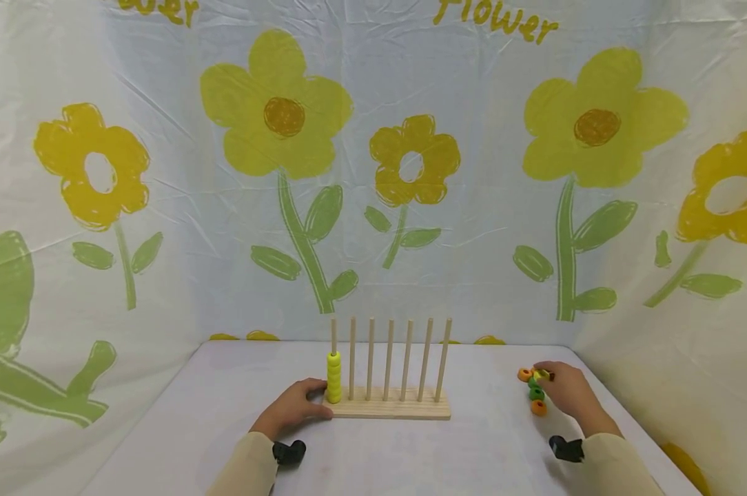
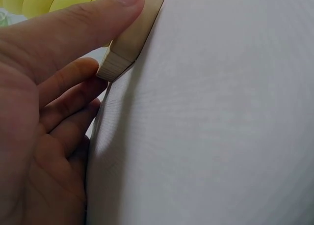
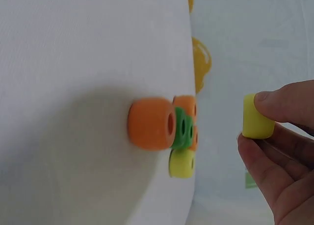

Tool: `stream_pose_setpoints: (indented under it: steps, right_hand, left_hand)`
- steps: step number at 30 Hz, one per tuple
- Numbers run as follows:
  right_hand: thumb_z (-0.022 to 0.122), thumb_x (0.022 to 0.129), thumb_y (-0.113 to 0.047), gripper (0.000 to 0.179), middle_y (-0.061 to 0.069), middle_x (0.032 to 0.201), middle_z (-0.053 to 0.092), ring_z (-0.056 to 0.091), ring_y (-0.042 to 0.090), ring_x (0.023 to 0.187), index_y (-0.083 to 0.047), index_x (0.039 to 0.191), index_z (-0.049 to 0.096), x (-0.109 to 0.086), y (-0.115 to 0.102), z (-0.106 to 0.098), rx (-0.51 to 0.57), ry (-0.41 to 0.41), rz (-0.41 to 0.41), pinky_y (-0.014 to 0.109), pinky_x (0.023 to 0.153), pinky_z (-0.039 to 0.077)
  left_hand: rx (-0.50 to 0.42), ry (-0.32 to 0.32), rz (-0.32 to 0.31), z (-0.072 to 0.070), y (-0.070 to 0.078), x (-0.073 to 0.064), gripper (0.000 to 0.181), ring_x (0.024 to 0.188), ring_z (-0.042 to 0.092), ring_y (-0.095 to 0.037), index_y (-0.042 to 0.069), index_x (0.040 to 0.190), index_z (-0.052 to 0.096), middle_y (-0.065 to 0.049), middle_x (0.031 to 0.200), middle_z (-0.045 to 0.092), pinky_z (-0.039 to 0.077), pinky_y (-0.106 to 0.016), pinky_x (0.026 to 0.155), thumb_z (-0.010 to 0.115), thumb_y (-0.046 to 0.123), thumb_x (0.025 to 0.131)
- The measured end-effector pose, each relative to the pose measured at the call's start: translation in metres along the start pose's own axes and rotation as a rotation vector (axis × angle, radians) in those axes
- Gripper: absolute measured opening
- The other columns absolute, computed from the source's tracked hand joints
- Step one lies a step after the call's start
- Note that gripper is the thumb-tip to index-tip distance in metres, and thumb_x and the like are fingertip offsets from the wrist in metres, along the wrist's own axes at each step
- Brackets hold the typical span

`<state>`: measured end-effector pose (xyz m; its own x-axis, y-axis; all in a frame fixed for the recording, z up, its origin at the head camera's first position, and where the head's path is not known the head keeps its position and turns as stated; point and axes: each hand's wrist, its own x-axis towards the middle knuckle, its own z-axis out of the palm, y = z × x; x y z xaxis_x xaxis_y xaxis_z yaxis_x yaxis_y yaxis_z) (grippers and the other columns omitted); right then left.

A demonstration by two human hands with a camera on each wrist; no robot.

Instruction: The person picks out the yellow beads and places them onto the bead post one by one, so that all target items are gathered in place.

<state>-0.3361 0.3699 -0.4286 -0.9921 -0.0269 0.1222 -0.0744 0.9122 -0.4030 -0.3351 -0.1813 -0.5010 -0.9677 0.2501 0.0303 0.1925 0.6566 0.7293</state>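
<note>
A wooden peg rack (image 1: 389, 409) stands upright on the table, with several yellow beads (image 1: 333, 377) stacked on its leftmost peg. My left hand (image 1: 295, 406) grips the left end of its base; in the left wrist view the thumb (image 2: 105, 14) lies along the front side and the fingers bend behind the end. Off to the right, my right hand (image 1: 568, 389) pinches a yellow bead (image 3: 258, 118) between thumb and fingertips, raised off the table. Below it lie loose beads: orange (image 3: 151, 124), green (image 3: 178, 127) and one yellow (image 3: 182, 163).
The other pegs (image 1: 389, 358) of the rack are bare. A white cloth (image 1: 473, 455) covers the table. Behind and at both sides hangs a flower-printed curtain (image 1: 404, 275). The table's right edge runs close beside the right forearm.
</note>
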Motion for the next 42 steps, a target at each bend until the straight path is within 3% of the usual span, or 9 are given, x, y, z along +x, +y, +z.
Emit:
stream_pose_setpoints:
  steps: [10, 19, 26, 42]
  right_hand:
    - [0.061, 0.090, -0.008, 0.035, 0.025, 0.113, 0.064, 0.059, 0.026, 0.086, 0.004, 0.122, 0.062, -0.007, -0.030, -0.008, 0.003, 0.044, -0.123, 0.047, 0.075, 0.055]
    - [0.064, 0.091, -0.012, 0.036, 0.021, 0.111, 0.066, 0.064, 0.030, 0.092, 0.002, 0.124, 0.062, -0.009, -0.053, -0.016, 0.014, 0.056, -0.205, 0.049, 0.077, 0.056]
    - [0.063, 0.092, -0.012, 0.035, 0.025, 0.119, 0.063, 0.065, 0.039, 0.102, 0.001, 0.124, 0.062, -0.015, -0.074, -0.021, 0.043, 0.066, -0.256, 0.049, 0.080, 0.057]
    - [0.065, 0.092, -0.013, 0.036, 0.020, 0.120, 0.065, 0.066, 0.036, 0.104, 0.000, 0.125, 0.062, -0.016, -0.110, -0.033, 0.057, 0.055, -0.313, 0.047, 0.084, 0.058]
  left_hand:
    - [-0.003, -0.031, -0.061, 0.001, -0.001, 0.002, 0.082, 0.137, 0.040, -0.041, 0.013, 0.137, 0.055, -0.013, 0.144, 0.051, 0.031, -0.062, 0.111, 0.084, 0.048, 0.069]
    - [-0.010, -0.037, -0.060, 0.001, 0.000, 0.002, 0.081, 0.136, 0.041, -0.041, 0.014, 0.137, 0.056, -0.014, 0.144, 0.051, 0.032, -0.063, 0.110, 0.084, 0.048, 0.069]
    - [-0.010, -0.031, -0.059, 0.002, -0.001, 0.002, 0.081, 0.137, 0.041, -0.041, 0.012, 0.137, 0.056, -0.014, 0.144, 0.051, 0.032, -0.063, 0.110, 0.084, 0.047, 0.069]
    - [-0.024, -0.027, -0.035, 0.001, -0.003, 0.000, 0.080, 0.138, 0.039, -0.041, 0.012, 0.136, 0.057, -0.014, 0.144, 0.051, 0.031, -0.064, 0.110, 0.083, 0.047, 0.070]
